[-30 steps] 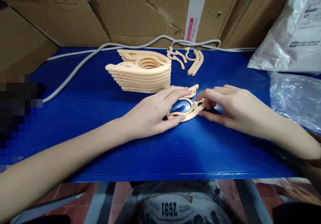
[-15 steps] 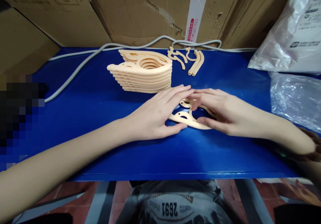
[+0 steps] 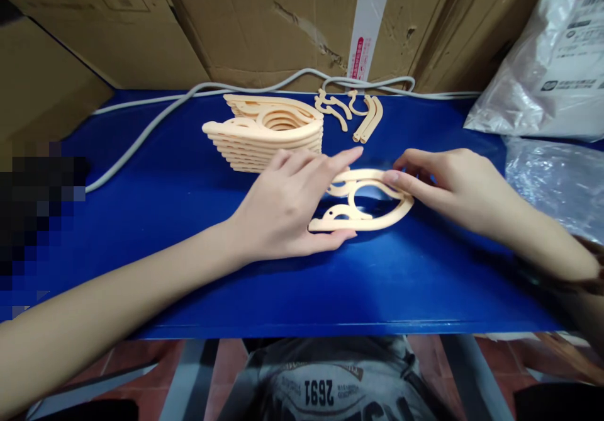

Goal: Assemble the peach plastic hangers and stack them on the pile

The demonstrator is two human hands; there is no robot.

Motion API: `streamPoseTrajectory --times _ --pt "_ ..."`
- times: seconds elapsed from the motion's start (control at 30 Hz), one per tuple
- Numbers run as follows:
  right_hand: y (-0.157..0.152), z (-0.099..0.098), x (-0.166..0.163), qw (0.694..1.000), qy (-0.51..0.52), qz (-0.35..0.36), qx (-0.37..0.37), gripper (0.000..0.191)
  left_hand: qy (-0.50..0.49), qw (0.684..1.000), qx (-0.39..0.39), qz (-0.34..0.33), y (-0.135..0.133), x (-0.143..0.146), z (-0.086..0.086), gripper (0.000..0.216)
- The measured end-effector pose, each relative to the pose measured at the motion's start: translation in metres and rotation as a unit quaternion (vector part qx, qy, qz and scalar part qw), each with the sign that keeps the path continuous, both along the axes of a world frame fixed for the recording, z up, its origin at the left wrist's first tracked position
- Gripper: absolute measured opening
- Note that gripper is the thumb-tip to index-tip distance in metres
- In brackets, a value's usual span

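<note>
A cream plastic folding hanger (image 3: 377,224), folded into a leaf shape, is between my two hands over the blue table. My left hand (image 3: 287,210) curves round its left end, thumb along the near edge and forefinger stretched out past the far side; the other fingertips are partly hidden. At the far right edge, my right hand (image 3: 438,179) pinches the hanger with the thumb on top. Behind my left hand stands a stack of folded hangers (image 3: 264,134). Loose hanger parts lie further back: hooks (image 3: 333,106) and curved arms (image 3: 370,119).
A grey cable (image 3: 155,128) winds across the back of the blue table (image 3: 330,295). Cardboard boxes (image 3: 264,24) stand behind it. On the right are a filled plastic bag (image 3: 538,75) and clear plastic wrap (image 3: 552,182).
My right hand has moved right and back, from over the hanger to its far right edge. The hanger shows more fully now. My left forefinger has lifted and stretched out.
</note>
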State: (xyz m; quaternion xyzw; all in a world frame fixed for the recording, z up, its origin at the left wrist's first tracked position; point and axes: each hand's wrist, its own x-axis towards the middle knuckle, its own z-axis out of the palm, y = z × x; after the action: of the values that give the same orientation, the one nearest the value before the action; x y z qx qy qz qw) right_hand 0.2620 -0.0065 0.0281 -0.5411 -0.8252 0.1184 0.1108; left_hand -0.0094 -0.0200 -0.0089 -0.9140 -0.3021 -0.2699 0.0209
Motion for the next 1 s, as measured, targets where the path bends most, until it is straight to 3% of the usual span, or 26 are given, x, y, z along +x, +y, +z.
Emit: streamPoseTrajectory --times 0.07,0.17,0.27,0.67,0.87,1.0 --pt "-0.001 0.001 -0.002 0.992 0.109 0.020 -0.066 0.053 -0.006 0.999 0.043 0.031 0.000 -0.002 0.002 0.077" --pt "-0.005 0.006 -0.006 0.953 0.263 0.042 -0.146 0.042 0.009 0.996 0.073 0.057 -0.001 -0.003 0.004 0.071" --pt "-0.007 0.008 -0.007 0.930 0.324 0.038 -0.172 0.034 0.021 0.996 0.059 0.058 -0.001 -0.002 0.004 0.071" --pt "0.000 -0.003 -0.004 0.902 0.359 0.047 -0.234 0.027 -0.020 0.999 -0.028 0.020 0.004 -0.002 -0.001 0.072" --pt "-0.004 -0.001 -0.007 0.889 0.373 0.057 -0.261 0.026 -0.011 1.000 -0.012 -0.017 0.003 -0.001 -0.002 0.095" --pt "-0.006 0.001 -0.009 0.887 0.382 0.053 -0.253 0.027 0.008 1.000 0.011 -0.002 -0.001 0.002 -0.002 0.092"
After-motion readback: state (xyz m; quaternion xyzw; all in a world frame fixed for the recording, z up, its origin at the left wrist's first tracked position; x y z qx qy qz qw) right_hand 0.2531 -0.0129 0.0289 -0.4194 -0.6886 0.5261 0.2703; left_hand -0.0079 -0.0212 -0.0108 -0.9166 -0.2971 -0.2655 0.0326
